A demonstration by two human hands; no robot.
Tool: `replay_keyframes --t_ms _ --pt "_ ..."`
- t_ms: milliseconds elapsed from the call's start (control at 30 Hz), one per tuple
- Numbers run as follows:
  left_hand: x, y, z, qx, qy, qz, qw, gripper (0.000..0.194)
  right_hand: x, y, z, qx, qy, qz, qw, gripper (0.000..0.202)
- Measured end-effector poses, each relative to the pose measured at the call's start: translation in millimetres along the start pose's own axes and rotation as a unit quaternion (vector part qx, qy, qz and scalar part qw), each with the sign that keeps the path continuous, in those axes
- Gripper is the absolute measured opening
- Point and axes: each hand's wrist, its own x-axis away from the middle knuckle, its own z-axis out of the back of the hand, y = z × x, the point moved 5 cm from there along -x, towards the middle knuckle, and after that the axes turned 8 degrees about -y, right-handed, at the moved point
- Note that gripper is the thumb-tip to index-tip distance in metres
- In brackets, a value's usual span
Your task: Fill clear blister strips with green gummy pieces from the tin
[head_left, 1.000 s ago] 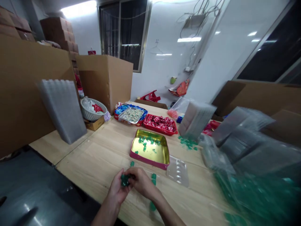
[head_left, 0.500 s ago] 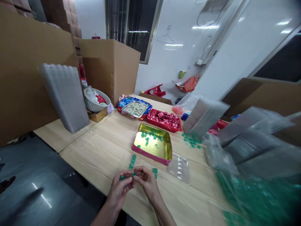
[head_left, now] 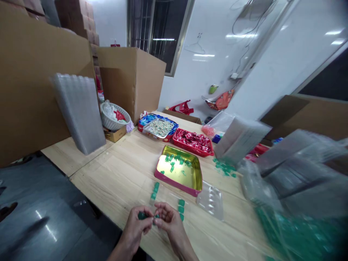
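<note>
My left hand (head_left: 136, 225) is closed round a green piece (head_left: 141, 215), near the table's front edge. Its fingertips meet those of my right hand (head_left: 170, 222), which pinches a small green piece (head_left: 156, 216). Just beyond them a clear plastic tray (head_left: 167, 195) lies on the table, with short rows of green pieces (head_left: 181, 209) at its left and right. Behind it stands a gold-lined tin (head_left: 178, 181) with several green pieces inside. An unfilled clear tray (head_left: 210, 200) rests against the tin's right side.
At the back are a red basket (head_left: 193, 142) of red packets and a tray of pale pieces (head_left: 159, 128). Stacked clear trays (head_left: 80, 116) stand at left, another stack (head_left: 240, 141) at right. A large bag of green pieces (head_left: 301, 228) fills the right front.
The view has shifted slightly, so the scene sits a little lower and further right. My hands have moved slightly toward me, and more of the right row of green pieces shows.
</note>
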Motion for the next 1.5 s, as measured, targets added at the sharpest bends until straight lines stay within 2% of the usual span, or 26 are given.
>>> replay_keyframes --t_ms 200,433,533,700,867,1033,1233,1500 --pt "9.4 -3.1 2.4 -0.027 -0.008 0.009 1.0 0.015 3.6 15.5 -11.4 -0.092 -0.025 -0.021 0.995 0.046" --pt "16.2 -3.7 2.3 -0.041 -0.033 0.018 0.998 0.02 6.5 10.7 -21.6 -0.083 -0.04 -0.055 0.994 0.038" --pt "14.7 -1.4 1.7 -0.044 -0.044 0.012 0.998 0.022 7.8 5.1 -22.3 -0.084 -0.036 -0.047 0.995 0.038" --pt "7.8 6.0 3.2 -0.023 -0.037 -0.037 0.998 0.022 10.6 -3.7 -23.2 -0.151 -0.031 -0.007 0.988 0.039" --pt "7.5 5.6 2.9 -0.028 -0.005 -0.052 0.998 0.021 6.5 -3.1 -18.9 -0.111 -0.007 0.017 0.994 0.039" --pt "11.4 4.2 2.6 -0.052 -0.014 -0.061 0.997 0.024 6.4 -8.2 -23.3 -0.064 -0.033 0.001 0.997 0.039" --pt "12.1 3.0 -2.2 0.034 -0.056 -0.049 0.997 0.027 11.6 -18.6 -26.3 -0.082 -0.016 0.009 0.996 0.033" --pt "10.2 -2.3 -2.2 0.17 -0.084 0.014 0.982 0.027 15.3 -23.9 -30.7 -0.146 -0.015 0.004 0.989 0.03"
